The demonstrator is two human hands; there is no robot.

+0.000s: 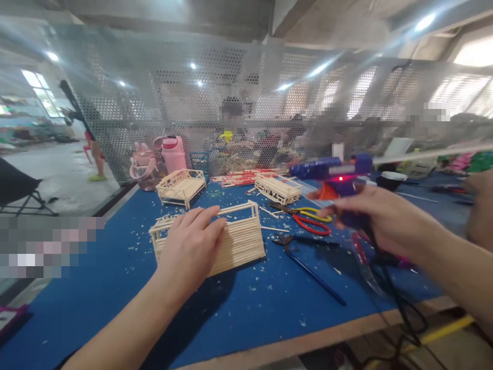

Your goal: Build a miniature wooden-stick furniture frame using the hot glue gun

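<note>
My left hand (194, 239) grips a small frame built of pale wooden sticks (241, 239), its fingers over the top edge and its slatted face tilted toward me. To the right, my right hand (370, 210) is wrapped round the handle of a blue glue gun (335, 169) with an orange trigger and a lit red light. The gun is raised above the table, nozzle pointing left, apart from the frame. A clear glue stick (431, 153) extends from its back. Beneath lie scissors with red and yellow handles (311, 220) and blue-handled pliers (314, 275).
Two more stick models, a bed-like one (182, 187) and a low one (277, 189), stand farther back on the blue table (262, 308). Behind are red-tipped sticks (246, 177), a pink bottle (173, 154) and a perforated screen (200, 92). The black cord (404, 303) hangs at the right.
</note>
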